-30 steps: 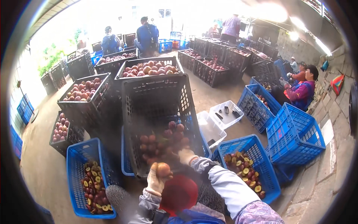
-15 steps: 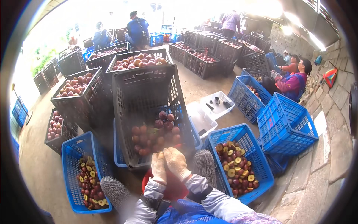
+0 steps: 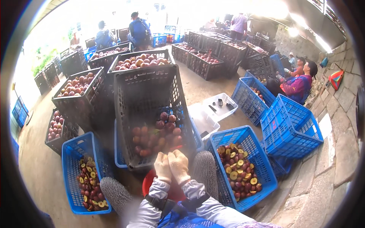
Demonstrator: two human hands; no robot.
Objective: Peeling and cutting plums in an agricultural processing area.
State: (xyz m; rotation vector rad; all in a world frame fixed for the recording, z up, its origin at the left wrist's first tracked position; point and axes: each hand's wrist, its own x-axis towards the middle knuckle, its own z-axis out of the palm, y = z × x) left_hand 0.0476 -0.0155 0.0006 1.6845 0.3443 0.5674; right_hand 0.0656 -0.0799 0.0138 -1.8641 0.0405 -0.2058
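Note:
My left hand (image 3: 162, 168) and my right hand (image 3: 178, 166), both in pale knit gloves, press side by side with curled fingers. Anything between them is hidden. Below them, between my knees, shows a red tub (image 3: 147, 183). Just beyond my fingers a tilted black crate (image 3: 120, 114) holds whole dark-red plums (image 3: 145, 141) gathered at its near end. To my right a blue crate (image 3: 272, 181) contains halved plums (image 3: 237, 171) with yellow flesh. Another blue crate (image 3: 68, 174) on my left also has cut plums (image 3: 91, 181) in it.
Black crates of plums (image 3: 76, 86) are stacked at left and beyond. Clear plastic bins (image 3: 225, 111) with small dark objects stand ahead right. Stacked blue crates (image 3: 291, 129) sit at right beside a stone wall (image 3: 315, 178). A seated co-worker (image 3: 298, 81) is at right; others work farther back.
My hands stay together and shift only slightly, with the fingers drawn in closer. The view has tilted a little. The crates and fruit look the same.

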